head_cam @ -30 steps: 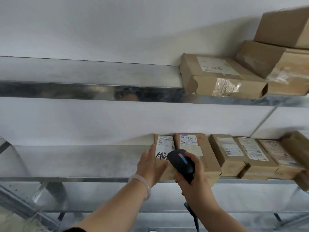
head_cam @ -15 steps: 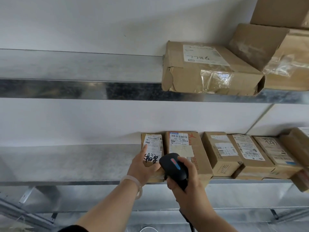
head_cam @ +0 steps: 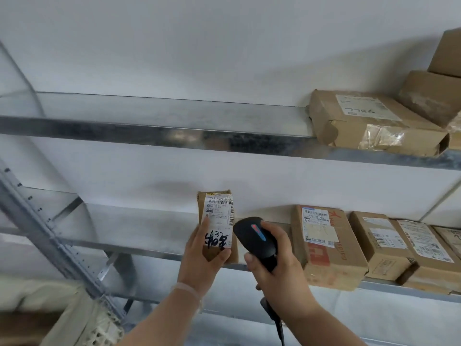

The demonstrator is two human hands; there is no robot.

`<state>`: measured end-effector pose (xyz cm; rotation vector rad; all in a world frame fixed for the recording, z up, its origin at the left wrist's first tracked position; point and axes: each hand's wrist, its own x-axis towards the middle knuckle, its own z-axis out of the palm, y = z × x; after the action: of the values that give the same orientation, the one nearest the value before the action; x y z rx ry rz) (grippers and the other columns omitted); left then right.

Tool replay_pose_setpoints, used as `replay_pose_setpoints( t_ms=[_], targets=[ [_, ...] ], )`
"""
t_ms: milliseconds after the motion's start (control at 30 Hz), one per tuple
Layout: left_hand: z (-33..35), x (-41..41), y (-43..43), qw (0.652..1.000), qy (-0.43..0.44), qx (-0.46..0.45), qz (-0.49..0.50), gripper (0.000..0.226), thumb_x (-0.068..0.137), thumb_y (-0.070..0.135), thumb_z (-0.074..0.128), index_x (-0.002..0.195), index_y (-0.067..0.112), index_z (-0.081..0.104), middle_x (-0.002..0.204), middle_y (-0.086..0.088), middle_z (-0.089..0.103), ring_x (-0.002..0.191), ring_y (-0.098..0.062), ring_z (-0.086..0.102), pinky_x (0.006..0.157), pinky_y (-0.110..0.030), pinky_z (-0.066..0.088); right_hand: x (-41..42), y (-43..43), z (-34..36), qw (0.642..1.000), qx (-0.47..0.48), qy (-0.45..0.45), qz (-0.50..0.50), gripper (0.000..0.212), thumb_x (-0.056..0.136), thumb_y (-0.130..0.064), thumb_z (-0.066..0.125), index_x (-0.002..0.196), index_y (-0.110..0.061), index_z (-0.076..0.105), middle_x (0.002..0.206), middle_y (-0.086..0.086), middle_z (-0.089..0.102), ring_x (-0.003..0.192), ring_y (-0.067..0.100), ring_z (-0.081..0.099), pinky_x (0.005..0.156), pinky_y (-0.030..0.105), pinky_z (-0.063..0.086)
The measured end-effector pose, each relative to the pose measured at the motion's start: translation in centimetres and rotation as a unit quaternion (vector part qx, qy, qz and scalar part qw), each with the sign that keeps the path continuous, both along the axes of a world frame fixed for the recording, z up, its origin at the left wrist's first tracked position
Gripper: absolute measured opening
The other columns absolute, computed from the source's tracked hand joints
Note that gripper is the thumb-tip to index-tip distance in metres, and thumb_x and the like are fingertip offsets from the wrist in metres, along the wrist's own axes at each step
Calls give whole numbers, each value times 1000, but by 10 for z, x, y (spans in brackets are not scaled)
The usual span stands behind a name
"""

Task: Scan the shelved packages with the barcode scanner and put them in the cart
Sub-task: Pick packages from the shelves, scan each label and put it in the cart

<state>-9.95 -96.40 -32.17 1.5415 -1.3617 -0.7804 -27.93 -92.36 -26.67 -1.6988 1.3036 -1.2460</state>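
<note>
Small package [head_cam: 216, 226] gripped in left hand [head_cam: 204, 258], fingers wrapped round lower end, raised above lower shelf [head_cam: 149, 248]; scanner [head_cam: 257, 239] clasped in right hand [head_cam: 279, 275], just beside label; label to be kept flat, steady, facing scanner; cart not seen.

We've got both forearms raised up and fwd. Our left hand [head_cam: 204, 258] is palm-in, fingers curled round a small package [head_cam: 216, 221], thumb along its left edge, a pale band on the wrist. Our right hand [head_cam: 277, 268] sits just beside it, wrapped round the barcode scanner [head_cam: 255, 238] handle, index finger at the front, wrist tilted back.
</note>
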Motion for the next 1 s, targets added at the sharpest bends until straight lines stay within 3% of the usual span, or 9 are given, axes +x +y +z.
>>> replay_pose_setpoints(
  t_ms=[100, 233, 333, 433, 567, 633, 733, 933, 1000],
  targets=[
    [6, 41, 21, 999, -20, -5, 35, 89, 81, 25, 79, 145, 50, 23, 143, 14, 35, 121, -3, 45, 91, 1, 35, 41, 13, 11, 999, -5, -7, 46, 60, 72, -57, 63, 127, -51, 40, 112, -25, 60, 93, 12, 66, 75, 44, 59],
    [10, 90, 49, 997, -17, -6, 75, 90, 79, 29, 79, 148, 50, 25, 149, 11, 36, 127, -4, 44, 106, -24, 41, 92, 32, 22, 996, -14, -5, 90, 58, 75, -56, 62, 128, -50, 38, 112, -22, 62, 94, 11, 67, 74, 37, 59],
    [14, 119, 67, 995, -8, -16, 98, 91, 78, 28, 80, 147, 53, 27, 147, 8, 38, 129, -8, 44, 108, -33, 44, 124, 46, 30, 994, -20, 0, 111, 55, 83, -39, 68, 127, -52, 37, 112, -22, 62, 92, 12, 67, 72, 35, 59],
    [19, 145, 85, 993, -10, -19, 119, 90, 78, 28, 81, 143, 58, 28, 143, 9, 42, 127, -9, 48, 105, -32, 46, 151, 58, 36, 992, -25, 3, 120, 57, 87, -29, 71, 122, -57, 36, 109, -17, 64, 89, 12, 68, 70, 33, 58],
    [19, 176, 103, 990, -1, -26, 136, 92, 65, 55, 73, 144, 62, 24, 145, 8, 42, 131, -16, 48, 102, -44, 51, 181, 75, 44, 992, -18, -7, 122, 54, 86, -31, 69, 118, -59, 36, 105, -19, 65, 85, 13, 68, 72, 38, 59],
    [20, 189, 113, 989, -15, -29, 142, 92, 69, 50, 76, 146, 55, 27, 148, 7, 39, 135, -16, 44, 105, -44, 48, 195, 83, 47, 992, -4, -11, 128, 51, 86, -34, 68, 117, -59, 37, 101, -17, 66, 84, 13, 68, 73, 41, 59],
    [21, 206, 126, 988, -18, -36, 151, 90, 78, 28, 81, 150, 45, 29, 149, 5, 37, 136, -14, 40, 110, -41, 44, 214, 94, 49, 991, 11, -10, 134, 48, 86, -36, 67, 116, -58, 37, 97, -14, 67, 81, 12, 68, 72, 43, 59],
    [16, 236, 153, 986, -26, -22, 164, 88, 82, 27, 78, 153, 36, 26, 151, 13, 29, 130, 0, 34, 105, -16, 32, 247, 112, 54, 988, 29, -5, 153, 49, 87, -36, 67, 115, -59, 35, 98, -10, 67, 83, 13, 67, 75, 40, 59],
    [16, 244, 163, 985, -16, -21, 170, 88, 82, 25, 78, 152, 38, 27, 153, 13, 29, 128, 1, 34, 104, -16, 33, 257, 118, 55, 986, 35, -4, 163, 49, 87, -35, 67, 115, -60, 35, 99, -11, 67, 82, 13, 68, 75, 40, 59]
  ],
)
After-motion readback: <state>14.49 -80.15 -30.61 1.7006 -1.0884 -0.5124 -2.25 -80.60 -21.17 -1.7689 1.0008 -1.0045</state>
